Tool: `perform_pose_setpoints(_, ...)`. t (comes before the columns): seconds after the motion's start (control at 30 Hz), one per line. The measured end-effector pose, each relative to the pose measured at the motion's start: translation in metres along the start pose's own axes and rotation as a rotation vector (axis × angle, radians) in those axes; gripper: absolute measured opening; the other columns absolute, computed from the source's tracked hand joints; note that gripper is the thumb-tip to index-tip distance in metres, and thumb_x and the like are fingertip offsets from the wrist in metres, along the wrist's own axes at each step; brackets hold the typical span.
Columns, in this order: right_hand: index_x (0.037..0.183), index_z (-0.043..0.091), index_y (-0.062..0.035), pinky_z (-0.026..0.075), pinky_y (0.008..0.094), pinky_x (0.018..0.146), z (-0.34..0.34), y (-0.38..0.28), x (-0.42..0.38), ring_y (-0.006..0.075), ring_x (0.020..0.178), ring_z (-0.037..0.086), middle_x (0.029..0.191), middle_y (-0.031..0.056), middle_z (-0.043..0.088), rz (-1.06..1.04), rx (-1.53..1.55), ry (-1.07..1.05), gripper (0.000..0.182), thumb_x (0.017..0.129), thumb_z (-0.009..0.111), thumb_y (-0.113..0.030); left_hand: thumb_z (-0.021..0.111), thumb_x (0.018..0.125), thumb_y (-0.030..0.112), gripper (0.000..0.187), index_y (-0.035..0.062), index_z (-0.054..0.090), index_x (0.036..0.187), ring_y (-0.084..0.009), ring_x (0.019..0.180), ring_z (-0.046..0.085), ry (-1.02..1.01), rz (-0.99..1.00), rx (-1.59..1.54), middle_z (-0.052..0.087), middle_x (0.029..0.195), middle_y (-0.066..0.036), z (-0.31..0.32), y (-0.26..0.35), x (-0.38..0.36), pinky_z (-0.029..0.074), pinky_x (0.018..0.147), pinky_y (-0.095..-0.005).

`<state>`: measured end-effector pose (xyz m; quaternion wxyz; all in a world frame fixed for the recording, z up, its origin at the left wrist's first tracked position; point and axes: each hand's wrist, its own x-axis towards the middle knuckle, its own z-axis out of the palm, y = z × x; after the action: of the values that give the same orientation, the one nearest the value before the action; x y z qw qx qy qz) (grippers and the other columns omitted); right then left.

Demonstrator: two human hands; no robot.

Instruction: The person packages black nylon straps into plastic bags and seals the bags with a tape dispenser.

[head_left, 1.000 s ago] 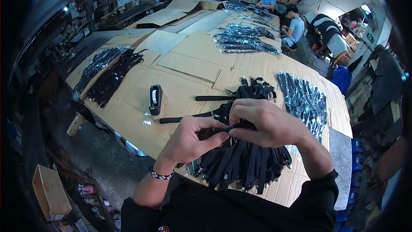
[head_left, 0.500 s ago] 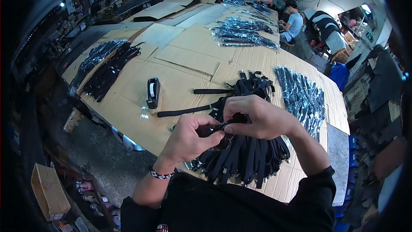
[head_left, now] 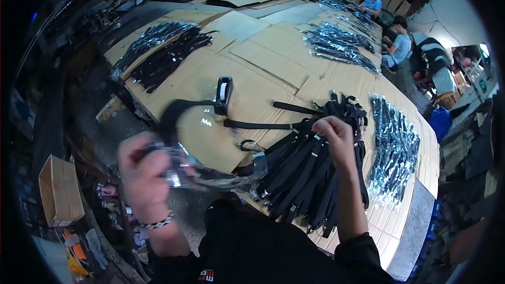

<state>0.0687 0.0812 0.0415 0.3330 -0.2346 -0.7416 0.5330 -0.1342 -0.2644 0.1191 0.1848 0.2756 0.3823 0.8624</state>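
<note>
My left hand [head_left: 144, 173], smeared by motion, is closed around a folded black strap [head_left: 171, 118] and a clear plastic sleeve [head_left: 223, 179], left of the table's front edge. One part of the strap arcs up towards the tape dispenser; the sleeve trails right towards the pile. Over the top of a fanned pile of black straps with metal clips [head_left: 300, 165] is my right hand [head_left: 336, 137], its fingers curled and drawn together. Whatever sits between those fingertips is too small to make out. Two straps stick out leftward from the pile.
A black tape dispenser [head_left: 223, 94] stands on the cardboard-covered table [head_left: 252, 79]. Plastic-wrapped straps [head_left: 392, 150] lie right of the pile, with more bundles [head_left: 339, 42] farther back and loose black straps [head_left: 171, 55] at left. Co-workers [head_left: 397, 44] sit along the far right edge.
My hands have parted. The left swung down and left with the strap and plastic sleeve; the right let go of them and moved onto the pile. The camera view has turned left.
</note>
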Motion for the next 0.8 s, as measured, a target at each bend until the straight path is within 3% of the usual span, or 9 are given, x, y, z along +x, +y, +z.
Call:
perform_pose_setpoints(0.03,0.094,0.070,0.0037,0.048,0.0241,0.073,0.014,0.018,0.003,0.0089,0.078,0.062,0.083,0.0043,0.069,0.040,0.025,-0.031,0.019,0.095,0.062,-0.014,0.067,0.083,0.009,0.026,0.0022,0.056,0.106,-0.0303,0.063,0.062,0.051,0.025,0.179,0.062,0.078,-0.024,-0.005,0.018,0.000,0.054,0.053,-0.0378)
perform_pose_setpoints(0.13,0.098,0.068,0.0048,0.048,0.0236,0.071,0.066,0.064,0.010,0.0093,0.078,0.062,0.082,0.0046,0.069,0.170,0.107,-0.133,0.018,0.095,0.061,-0.011,0.072,0.081,0.013,0.028,0.0004,0.056,0.101,-0.0234,0.063,0.063,0.237,0.027,0.358,0.064,0.078,-0.021,-0.037,0.041,-0.012,0.053,0.056,-0.0309)
perform_pose_setpoints(0.17,0.099,0.067,0.0057,0.049,0.0234,0.072,0.085,0.071,0.010,0.0096,0.078,0.063,0.082,0.0047,0.068,0.208,0.134,-0.177,0.017,0.095,0.061,-0.009,0.077,0.079,0.015,0.026,-0.0007,0.062,0.093,-0.0136,0.061,0.061,0.378,0.028,0.443,0.066,0.075,-0.013,-0.033,0.034,-0.017,0.049,0.056,-0.0239)
perform_pose_setpoints(0.27,0.103,0.067,0.0034,0.051,0.0265,0.077,0.149,0.016,0.005,0.0114,0.085,0.064,0.092,0.0062,0.069,0.139,0.113,-0.316,0.016,0.096,0.064,-0.011,0.076,0.082,0.005,0.016,-0.0056,0.071,0.092,-0.0073,0.063,0.059,0.249,-0.061,0.727,0.067,0.077,-0.003,-0.066,0.026,-0.023,0.046,0.054,-0.0226)
perform_pose_setpoints(0.37,0.111,0.067,-0.0030,0.049,0.0400,0.091,0.197,-0.065,0.012,0.0340,0.108,0.061,0.115,0.0163,0.063,-0.489,-0.034,-0.481,0.023,0.089,0.068,-0.010,0.077,0.085,0.006,0.015,-0.0058,0.073,0.094,-0.0011,0.063,0.052,0.249,-0.221,0.797,0.064,0.073,0.003,-0.068,0.016,-0.011,0.036,0.054,-0.0177)
perform_pose_setpoints(0.43,0.113,0.067,-0.0060,0.045,0.0428,0.099,0.223,-0.105,0.023,0.0337,0.121,0.056,0.127,0.0143,0.058,-0.737,-0.152,-0.578,0.031,0.084,0.073,-0.012,0.076,0.087,0.006,0.014,-0.0055,0.073,0.094,-0.0002,0.063,0.051,0.201,-0.271,0.741,0.063,0.073,0.004,-0.075,0.011,0.005,0.036,0.054,-0.0176)
perform_pose_setpoints(0.57,0.107,0.067,-0.0050,0.039,0.0406,0.100,0.283,-0.137,0.061,0.0305,0.118,0.054,0.116,0.0138,0.059,-0.959,-0.326,-0.784,0.030,0.085,0.073,-0.024,0.075,0.088,0.005,0.011,-0.0040,0.073,0.094,0.0017,0.065,0.050,0.059,-0.264,0.670,0.063,0.072,0.005,-0.114,-0.002,0.030,0.036,0.054,-0.0176)
perform_pose_setpoints(0.67,0.106,0.066,-0.0046,0.040,0.0437,0.101,0.320,-0.134,0.096,0.0297,0.114,0.054,0.114,0.0104,0.058,-0.876,-0.457,-1.093,0.026,0.086,0.072,-0.021,0.075,0.088,0.006,0.012,-0.0042,0.073,0.095,0.0013,0.066,0.051,0.047,-0.268,0.653,0.064,0.073,0.005,-0.141,0.000,0.056,0.038,0.055,-0.0177)
perform_pose_setpoints(0.8,0.097,0.063,-0.0005,0.041,0.0430,0.093,0.364,-0.136,0.120,0.0309,0.099,0.054,0.098,0.0128,0.057,-0.834,-0.525,-1.155,0.022,0.090,0.068,-0.021,0.074,0.089,0.009,0.014,-0.0042,0.073,0.095,0.0008,0.065,0.052,0.024,-0.361,0.571,0.067,0.074,0.004,-0.186,-0.002,0.086,0.040,0.055,-0.0187)
